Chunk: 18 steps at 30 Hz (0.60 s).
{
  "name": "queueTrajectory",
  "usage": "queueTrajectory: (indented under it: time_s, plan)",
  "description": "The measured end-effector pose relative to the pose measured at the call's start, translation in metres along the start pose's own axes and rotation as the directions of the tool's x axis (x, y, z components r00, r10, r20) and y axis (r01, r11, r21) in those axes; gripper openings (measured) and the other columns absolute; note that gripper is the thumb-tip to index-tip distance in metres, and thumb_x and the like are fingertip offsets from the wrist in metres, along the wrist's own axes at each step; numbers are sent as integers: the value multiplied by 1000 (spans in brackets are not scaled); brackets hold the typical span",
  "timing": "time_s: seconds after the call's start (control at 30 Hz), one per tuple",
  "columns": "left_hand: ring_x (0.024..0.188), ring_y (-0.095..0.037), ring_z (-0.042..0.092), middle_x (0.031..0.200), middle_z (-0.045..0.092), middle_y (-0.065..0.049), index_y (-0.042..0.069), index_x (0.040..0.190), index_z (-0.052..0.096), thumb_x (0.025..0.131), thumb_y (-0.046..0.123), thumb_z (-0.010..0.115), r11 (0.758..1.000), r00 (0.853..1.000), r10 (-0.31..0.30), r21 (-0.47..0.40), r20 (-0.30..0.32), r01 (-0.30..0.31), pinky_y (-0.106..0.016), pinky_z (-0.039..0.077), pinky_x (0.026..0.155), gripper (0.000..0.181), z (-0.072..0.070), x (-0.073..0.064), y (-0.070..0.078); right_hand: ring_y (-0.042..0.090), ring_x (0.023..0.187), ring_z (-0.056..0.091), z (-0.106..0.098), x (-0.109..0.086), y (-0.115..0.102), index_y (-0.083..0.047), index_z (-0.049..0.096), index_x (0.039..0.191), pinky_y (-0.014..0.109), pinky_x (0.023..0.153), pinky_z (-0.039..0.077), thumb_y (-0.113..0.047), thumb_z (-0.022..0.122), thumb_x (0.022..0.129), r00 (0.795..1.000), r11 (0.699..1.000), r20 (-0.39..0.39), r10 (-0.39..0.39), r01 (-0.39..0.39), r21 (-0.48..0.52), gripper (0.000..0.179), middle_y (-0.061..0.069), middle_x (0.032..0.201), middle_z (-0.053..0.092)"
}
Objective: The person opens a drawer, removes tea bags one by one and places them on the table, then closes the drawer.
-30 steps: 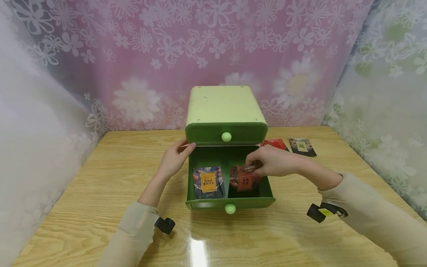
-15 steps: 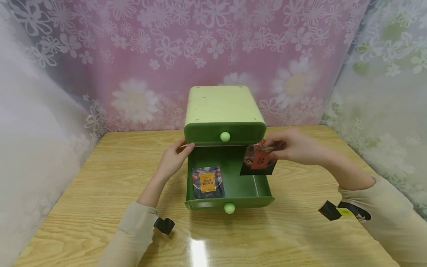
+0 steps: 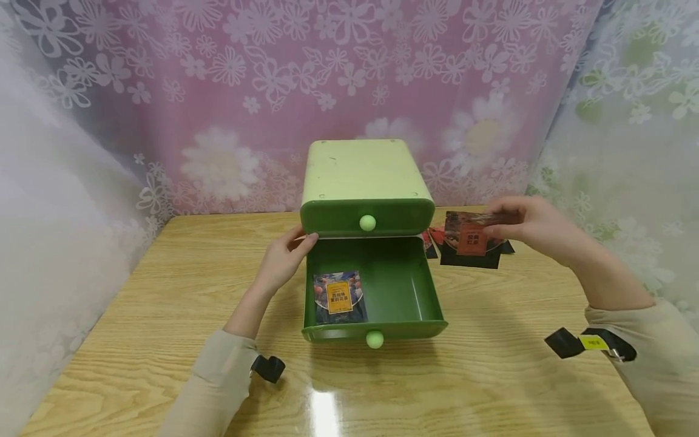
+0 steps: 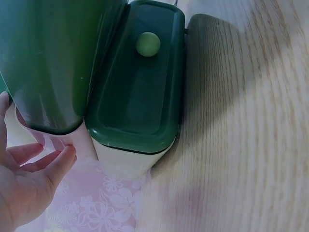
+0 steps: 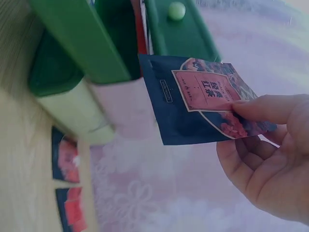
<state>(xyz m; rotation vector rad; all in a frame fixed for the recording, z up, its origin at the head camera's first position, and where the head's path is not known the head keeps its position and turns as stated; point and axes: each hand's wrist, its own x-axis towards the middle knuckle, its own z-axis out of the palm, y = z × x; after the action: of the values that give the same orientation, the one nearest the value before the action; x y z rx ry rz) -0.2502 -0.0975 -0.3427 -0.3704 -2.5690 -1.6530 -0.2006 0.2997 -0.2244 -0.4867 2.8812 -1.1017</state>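
Pinching the red-labelled sachet [image 3: 471,240] in the right hand [image 3: 537,227], over the bench [image 3: 491,364], right of the open drawer [image 3: 390,282], extending left from the fingertips; touching the cabinet [image 3: 363,167] with the left hand [image 3: 284,264], loosely spread at its left side.

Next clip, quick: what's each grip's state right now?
Left grip: open, fingertips touching the cabinet.
Right grip: closed, holding the red-labelled packet.

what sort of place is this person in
Likely a tabletop corner screened off for recording, though the wider room is hidden: flower-patterned cloth hangs behind and on both sides of a wooden table, and the person wears black wrist gadgets.
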Motion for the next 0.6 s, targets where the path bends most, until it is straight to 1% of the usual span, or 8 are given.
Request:
queueTrajectory:
  time_s: [0.1, 0.2, 0.3, 0.37, 0.47, 0.6]
  plan:
    - [122, -26, 47, 137, 46, -7, 13, 140, 43, 89, 53, 53, 1000, 1000, 4, -2, 2, -4, -47, 42, 96, 66, -1, 0, 1, 9, 78, 60, 1, 7, 18, 5, 57, 109, 27, 65, 49, -13, 61, 90, 999, 998, 26, 42, -43, 44, 26, 0, 91, 62]
    - [123, -25, 46, 137, 46, -7, 14, 140, 43, 88, 54, 53, 1000, 1000, -3, -3, 4, 3, -47, 41, 96, 66, -2, -1, 0, 12, 79, 62, 7, 17, 36, 6, 56, 111, 30, 69, 52, -12, 60, 91, 993, 992, 86, 85, -93, 84, 28, 5, 94, 64]
    - [123, -25, 46, 138, 46, -7, 14, 140, 43, 88, 54, 54, 1000, 1000, -11, -5, 5, 11, -46, 41, 97, 67, -2, -1, 0, 16, 81, 63, 21, 28, 53, 9, 55, 112, 34, 72, 53, -10, 60, 90, 982, 984, 158, 103, -124, 129, 30, 12, 100, 63]
    - [123, -26, 46, 138, 45, -7, 13, 140, 42, 88, 53, 54, 1000, 1000, -8, -7, 4, 8, -47, 41, 96, 66, -2, -1, 0, 18, 82, 63, 32, 34, 61, 10, 55, 113, 35, 74, 53, -8, 61, 88, 973, 977, 204, 111, -145, 159, 31, 13, 102, 62]
    - [123, -26, 46, 138, 45, -8, 13, 140, 42, 89, 53, 53, 1000, 1000, -5, -2, 5, 5, -46, 42, 96, 66, -2, -1, 1, 20, 80, 63, 48, 42, 73, 11, 55, 111, 36, 73, 53, -7, 62, 87, 958, 968, 263, 115, -167, 187, 31, 12, 99, 63]
    - [122, -25, 47, 138, 46, -8, 14, 140, 43, 89, 53, 52, 1000, 1000, -3, 3, 8, 3, -46, 42, 96, 65, -2, -1, 2, 19, 77, 62, 65, 50, 87, 12, 55, 110, 35, 71, 54, -6, 64, 86, 937, 957, 324, 131, -204, 204, 31, 8, 93, 63]
